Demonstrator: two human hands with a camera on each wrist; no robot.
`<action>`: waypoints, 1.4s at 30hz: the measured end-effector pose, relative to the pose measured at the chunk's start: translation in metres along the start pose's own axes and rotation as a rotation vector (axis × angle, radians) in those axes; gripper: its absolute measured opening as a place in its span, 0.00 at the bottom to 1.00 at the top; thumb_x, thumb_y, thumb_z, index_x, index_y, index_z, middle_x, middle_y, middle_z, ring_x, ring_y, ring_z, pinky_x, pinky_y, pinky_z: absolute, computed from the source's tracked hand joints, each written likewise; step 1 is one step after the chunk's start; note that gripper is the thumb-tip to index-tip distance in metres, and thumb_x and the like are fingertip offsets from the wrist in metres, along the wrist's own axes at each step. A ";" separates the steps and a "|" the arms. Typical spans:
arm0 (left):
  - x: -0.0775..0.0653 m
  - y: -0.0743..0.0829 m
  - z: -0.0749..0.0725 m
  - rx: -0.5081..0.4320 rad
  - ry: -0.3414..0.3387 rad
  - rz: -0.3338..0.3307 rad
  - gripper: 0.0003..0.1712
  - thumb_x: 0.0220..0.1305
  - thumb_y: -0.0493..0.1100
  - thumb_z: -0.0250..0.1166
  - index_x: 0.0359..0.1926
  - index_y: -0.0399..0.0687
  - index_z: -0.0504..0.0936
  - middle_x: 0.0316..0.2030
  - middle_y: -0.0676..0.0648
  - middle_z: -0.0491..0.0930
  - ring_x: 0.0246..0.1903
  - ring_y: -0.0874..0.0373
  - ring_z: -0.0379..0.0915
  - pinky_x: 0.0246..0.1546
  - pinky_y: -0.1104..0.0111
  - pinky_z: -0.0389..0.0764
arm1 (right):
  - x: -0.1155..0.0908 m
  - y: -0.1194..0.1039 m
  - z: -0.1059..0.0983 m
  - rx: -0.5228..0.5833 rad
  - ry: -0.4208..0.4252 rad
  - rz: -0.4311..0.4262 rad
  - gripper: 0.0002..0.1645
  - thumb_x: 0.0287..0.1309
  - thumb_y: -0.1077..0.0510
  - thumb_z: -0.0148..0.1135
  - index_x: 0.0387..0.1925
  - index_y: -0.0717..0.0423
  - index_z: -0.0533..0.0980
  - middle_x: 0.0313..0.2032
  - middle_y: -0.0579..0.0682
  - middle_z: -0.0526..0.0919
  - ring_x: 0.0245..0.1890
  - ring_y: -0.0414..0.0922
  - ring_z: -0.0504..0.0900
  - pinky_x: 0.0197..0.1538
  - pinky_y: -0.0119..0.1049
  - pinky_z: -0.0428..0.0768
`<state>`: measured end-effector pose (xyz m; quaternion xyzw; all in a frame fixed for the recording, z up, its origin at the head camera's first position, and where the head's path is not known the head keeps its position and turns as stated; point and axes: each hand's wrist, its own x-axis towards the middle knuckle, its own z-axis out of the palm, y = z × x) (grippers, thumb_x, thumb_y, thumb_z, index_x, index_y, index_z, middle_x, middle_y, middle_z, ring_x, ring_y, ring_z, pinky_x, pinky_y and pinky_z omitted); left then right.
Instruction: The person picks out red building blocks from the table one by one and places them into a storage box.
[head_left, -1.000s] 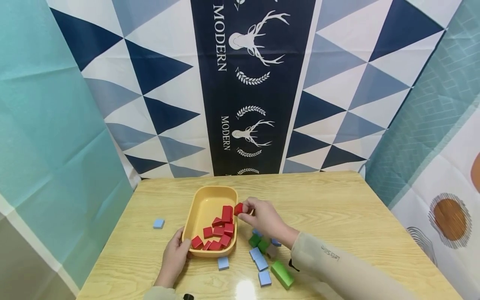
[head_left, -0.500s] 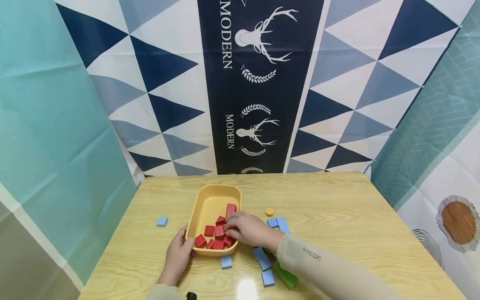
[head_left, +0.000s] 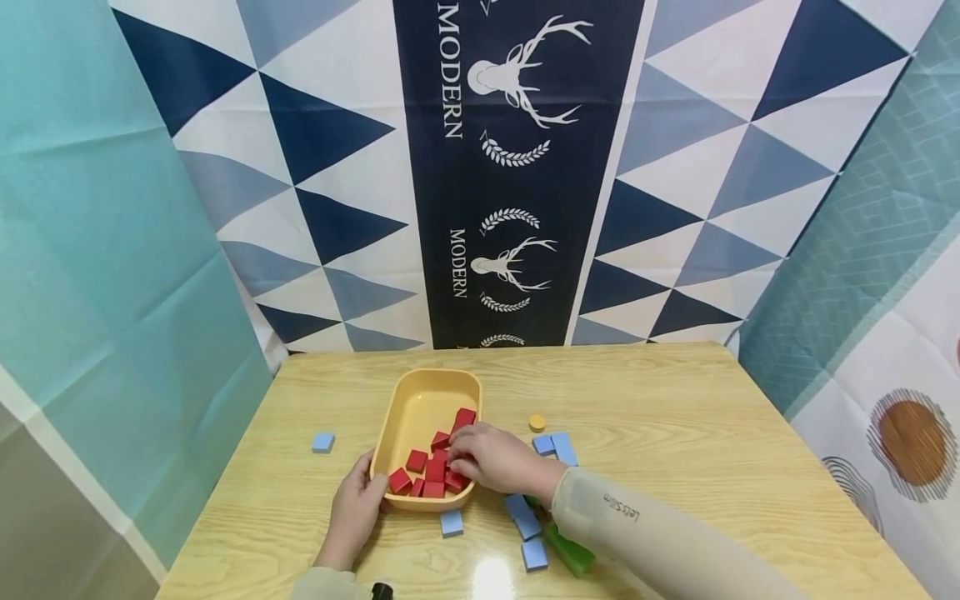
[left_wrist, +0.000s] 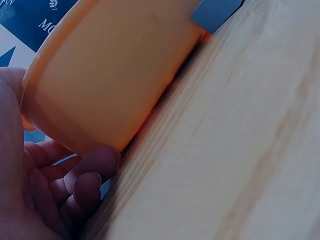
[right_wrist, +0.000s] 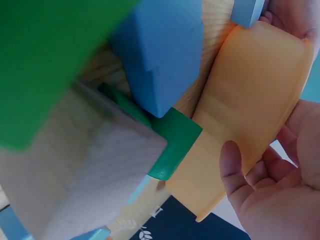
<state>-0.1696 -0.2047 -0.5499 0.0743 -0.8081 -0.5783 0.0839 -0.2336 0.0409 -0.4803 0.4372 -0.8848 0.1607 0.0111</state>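
A yellow plastic bin (head_left: 406, 408) with several red blocks (head_left: 417, 460) in it stands on the table. At its near left corner my left hand (head_left: 354, 510) grips the rim, thumb on top. In the left wrist view, that hand's fingers (left_wrist: 92, 167) bend against the bin's outer wall. My right hand (head_left: 491, 457) reaches over the right rim, fingertips low among the red blocks; whether it pinches one is hidden. The right wrist view has one of its fingers (right_wrist: 231, 159) in front of the wall (right_wrist: 250, 85).
Blue blocks (head_left: 522, 515) and a green block (head_left: 567, 550) lie under and beside the right forearm. Single blue blocks sit left (head_left: 323, 442) of the bin and before (head_left: 452, 523) it. A yellow disc (head_left: 537, 422) lies to the right. Patterned cloth hangs behind the table.
My right hand has carried a red block from beside the rim down into the bin. Over the last half second several red blocks in it shifted and tipped. The left hand keeps its grip.
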 end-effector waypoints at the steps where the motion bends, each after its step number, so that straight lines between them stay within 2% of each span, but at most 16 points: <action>1: 0.000 0.000 0.000 -0.001 0.000 0.001 0.31 0.63 0.36 0.54 0.68 0.41 0.69 0.51 0.36 0.78 0.25 0.58 0.75 0.23 0.71 0.79 | -0.001 0.000 -0.002 0.008 -0.002 0.000 0.11 0.66 0.51 0.60 0.46 0.46 0.84 0.54 0.48 0.79 0.55 0.41 0.72 0.58 0.42 0.75; 6: 0.001 0.000 0.000 -0.003 -0.001 0.011 0.30 0.63 0.36 0.54 0.68 0.42 0.69 0.51 0.37 0.78 0.24 0.58 0.75 0.23 0.71 0.79 | -0.015 0.003 -0.023 0.047 0.019 0.008 0.15 0.67 0.50 0.60 0.50 0.50 0.82 0.59 0.51 0.76 0.60 0.45 0.69 0.61 0.48 0.73; 9: 0.001 -0.002 0.000 -0.004 -0.006 0.012 0.30 0.63 0.36 0.54 0.68 0.41 0.69 0.52 0.36 0.78 0.24 0.58 0.75 0.23 0.71 0.79 | -0.032 0.020 -0.041 0.041 0.080 0.054 0.17 0.66 0.50 0.61 0.52 0.52 0.81 0.60 0.52 0.75 0.60 0.48 0.68 0.62 0.51 0.71; 14: 0.000 -0.006 -0.001 0.001 0.007 -0.013 0.30 0.63 0.37 0.54 0.68 0.42 0.69 0.53 0.37 0.77 0.24 0.56 0.75 0.22 0.70 0.80 | -0.072 0.076 -0.062 0.023 0.228 0.195 0.19 0.62 0.53 0.65 0.51 0.58 0.80 0.58 0.58 0.77 0.57 0.54 0.72 0.58 0.57 0.73; 18: -0.003 -0.008 -0.004 0.000 0.023 -0.028 0.30 0.63 0.37 0.55 0.67 0.42 0.70 0.51 0.36 0.78 0.23 0.55 0.75 0.20 0.69 0.80 | -0.112 0.113 -0.070 0.063 0.302 0.340 0.20 0.63 0.56 0.64 0.53 0.63 0.79 0.55 0.62 0.77 0.52 0.57 0.75 0.51 0.57 0.78; 23: -0.002 -0.009 -0.010 -0.001 0.025 -0.027 0.29 0.63 0.37 0.54 0.67 0.41 0.70 0.49 0.35 0.79 0.21 0.55 0.75 0.20 0.69 0.79 | -0.155 0.136 -0.071 0.131 0.333 0.474 0.24 0.67 0.53 0.61 0.57 0.66 0.75 0.55 0.65 0.77 0.51 0.60 0.75 0.47 0.58 0.79; 27: 0.001 -0.009 -0.014 0.006 0.007 -0.026 0.30 0.65 0.37 0.53 0.68 0.40 0.68 0.52 0.33 0.77 0.24 0.56 0.75 0.22 0.70 0.79 | -0.178 0.149 -0.068 0.145 0.344 0.553 0.29 0.68 0.48 0.58 0.61 0.66 0.72 0.57 0.68 0.74 0.52 0.62 0.74 0.48 0.61 0.77; 30: 0.003 -0.010 -0.019 0.075 -0.013 -0.020 0.30 0.66 0.39 0.54 0.69 0.41 0.67 0.51 0.34 0.78 0.25 0.57 0.76 0.24 0.68 0.80 | -0.190 0.157 -0.066 0.126 0.338 0.604 0.33 0.68 0.47 0.58 0.64 0.66 0.69 0.59 0.70 0.71 0.52 0.65 0.72 0.50 0.64 0.75; 32: 0.002 -0.010 -0.025 0.157 -0.043 0.003 0.31 0.67 0.42 0.54 0.70 0.41 0.66 0.53 0.35 0.77 0.34 0.54 0.79 0.32 0.62 0.84 | -0.196 0.163 -0.066 0.107 0.332 0.620 0.36 0.68 0.46 0.58 0.66 0.68 0.66 0.61 0.72 0.69 0.53 0.67 0.71 0.50 0.67 0.72; 35: -0.003 -0.007 -0.036 0.291 -0.103 0.026 0.33 0.71 0.51 0.55 0.71 0.41 0.65 0.50 0.37 0.80 0.37 0.55 0.77 0.36 0.60 0.82 | -0.207 0.169 -0.067 0.077 0.326 0.638 0.41 0.67 0.43 0.58 0.68 0.69 0.63 0.62 0.74 0.65 0.56 0.70 0.66 0.53 0.69 0.68; 37: -0.007 -0.004 -0.045 0.361 -0.131 0.028 0.36 0.72 0.59 0.54 0.71 0.41 0.66 0.49 0.38 0.81 0.35 0.56 0.78 0.36 0.60 0.81 | -0.213 0.172 -0.069 0.060 0.319 0.641 0.44 0.66 0.41 0.58 0.70 0.69 0.60 0.63 0.75 0.63 0.58 0.71 0.63 0.54 0.70 0.66; 39: -0.010 -0.001 -0.056 0.412 -0.148 0.021 0.38 0.70 0.65 0.52 0.69 0.43 0.70 0.46 0.42 0.82 0.24 0.60 0.75 0.30 0.62 0.77 | -0.218 0.174 -0.071 0.036 0.317 0.643 0.46 0.65 0.40 0.59 0.71 0.68 0.59 0.63 0.76 0.63 0.59 0.71 0.62 0.55 0.71 0.64; 40: -0.011 0.000 -0.062 0.438 -0.152 0.028 0.38 0.70 0.67 0.51 0.67 0.44 0.72 0.48 0.43 0.81 0.22 0.60 0.75 0.31 0.61 0.78 | -0.221 0.175 -0.073 0.025 0.318 0.641 0.47 0.65 0.40 0.59 0.71 0.68 0.58 0.63 0.76 0.62 0.59 0.72 0.61 0.56 0.71 0.63; 42: -0.012 0.001 -0.075 0.508 -0.141 0.073 0.37 0.70 0.67 0.50 0.65 0.46 0.75 0.53 0.42 0.79 0.24 0.59 0.76 0.34 0.57 0.79 | -0.227 0.176 -0.076 0.001 0.316 0.641 0.48 0.65 0.41 0.60 0.72 0.68 0.57 0.63 0.77 0.62 0.59 0.73 0.60 0.55 0.72 0.63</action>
